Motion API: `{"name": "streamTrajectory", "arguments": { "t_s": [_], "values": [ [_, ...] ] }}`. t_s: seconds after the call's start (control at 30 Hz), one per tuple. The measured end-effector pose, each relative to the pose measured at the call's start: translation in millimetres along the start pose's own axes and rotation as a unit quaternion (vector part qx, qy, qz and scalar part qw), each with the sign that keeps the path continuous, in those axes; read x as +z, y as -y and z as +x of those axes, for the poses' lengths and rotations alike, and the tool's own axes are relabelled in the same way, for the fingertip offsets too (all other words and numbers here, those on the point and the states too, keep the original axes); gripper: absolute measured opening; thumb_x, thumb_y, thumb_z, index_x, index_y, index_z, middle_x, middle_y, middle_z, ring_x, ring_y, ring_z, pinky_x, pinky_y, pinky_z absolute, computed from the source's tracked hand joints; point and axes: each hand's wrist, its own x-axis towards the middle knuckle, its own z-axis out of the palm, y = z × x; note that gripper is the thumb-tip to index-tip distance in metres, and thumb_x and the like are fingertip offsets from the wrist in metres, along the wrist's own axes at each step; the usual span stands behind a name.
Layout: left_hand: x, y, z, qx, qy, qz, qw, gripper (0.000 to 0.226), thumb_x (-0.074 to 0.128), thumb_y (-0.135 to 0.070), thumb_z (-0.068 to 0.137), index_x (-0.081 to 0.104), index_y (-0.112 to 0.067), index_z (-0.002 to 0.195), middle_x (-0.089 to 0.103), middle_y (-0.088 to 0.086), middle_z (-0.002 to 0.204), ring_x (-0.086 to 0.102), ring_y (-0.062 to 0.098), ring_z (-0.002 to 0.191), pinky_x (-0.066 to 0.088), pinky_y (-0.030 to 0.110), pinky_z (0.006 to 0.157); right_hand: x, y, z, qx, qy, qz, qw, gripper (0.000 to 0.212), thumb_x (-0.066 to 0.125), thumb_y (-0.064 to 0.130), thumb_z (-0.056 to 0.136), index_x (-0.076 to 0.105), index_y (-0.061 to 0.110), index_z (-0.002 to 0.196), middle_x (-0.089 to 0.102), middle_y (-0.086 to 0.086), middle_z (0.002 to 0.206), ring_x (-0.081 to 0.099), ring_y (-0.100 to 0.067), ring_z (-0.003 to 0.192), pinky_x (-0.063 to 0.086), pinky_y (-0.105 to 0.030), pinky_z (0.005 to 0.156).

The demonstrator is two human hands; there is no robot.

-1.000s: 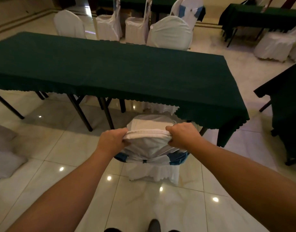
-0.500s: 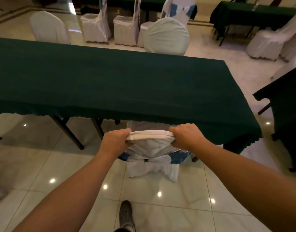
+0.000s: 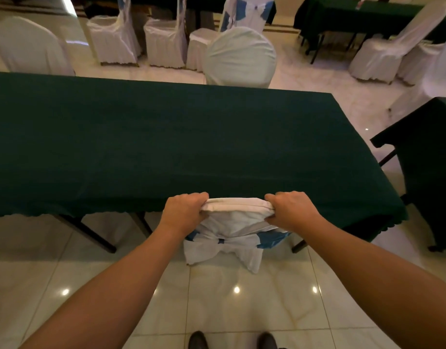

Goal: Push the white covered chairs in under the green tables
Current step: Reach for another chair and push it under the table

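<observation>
The table [image 3: 166,147] runs left to right across your view, its long near edge square to you. The chair [image 3: 232,222] sits straight ahead at that edge — seat already hidden under the cloth, backrest top touching or just short of the hem; you cannot tell which. The top rail lies parallel to the table edge, so any remaining push goes straight away from you. Your left hand [image 3: 182,211] and right hand [image 3: 291,210] sit at the rail's two ends, equally near — fingers curled over the white cover, gripping it. This chair looks nearly home.
</observation>
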Motion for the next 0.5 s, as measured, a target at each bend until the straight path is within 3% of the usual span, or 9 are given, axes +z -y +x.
{"name": "streamTrajectory", "arguments": {
  "t_s": [0.2,0.33,0.5],
  "values": [
    [1,-8,25,0.002,0.032,0.029,0.999,0.032,0.078,-0.038,0.078,0.046,-0.034,0.079,0.048,-0.015,0.064,0.046,0.006,0.052,0.032,0.023,0.047,4,-20,9,-0.004,-0.001,0.011,1.0,0.035,0.067,0.058,0.085,0.052,0.035,0.106,0.057,0.01,0.08,0.054,-0.009,0.065,0.046,-0.026,0.058],
    [8,-21,23,-0.002,0.047,0.035,0.998,0.039,0.081,-0.037,0.074,0.042,-0.034,0.076,0.043,-0.016,0.061,0.041,0.006,0.048,0.02,0.019,0.044,15,-28,8,-0.016,-0.003,0.014,1.0,0.036,0.067,0.057,0.085,0.052,0.033,0.107,0.058,0.008,0.083,0.057,-0.011,0.067,0.052,-0.029,0.063],
    [17,-27,19,-0.013,0.046,0.048,0.998,0.031,0.083,-0.035,0.07,0.053,-0.028,0.075,0.046,-0.013,0.06,0.043,0.011,0.047,0.021,0.021,0.044,28,-34,4,-0.028,-0.014,0.016,0.999,0.036,0.066,0.057,0.085,0.052,0.032,0.106,0.057,0.008,0.083,0.056,-0.013,0.067,0.048,-0.029,0.058]
  ]
}}
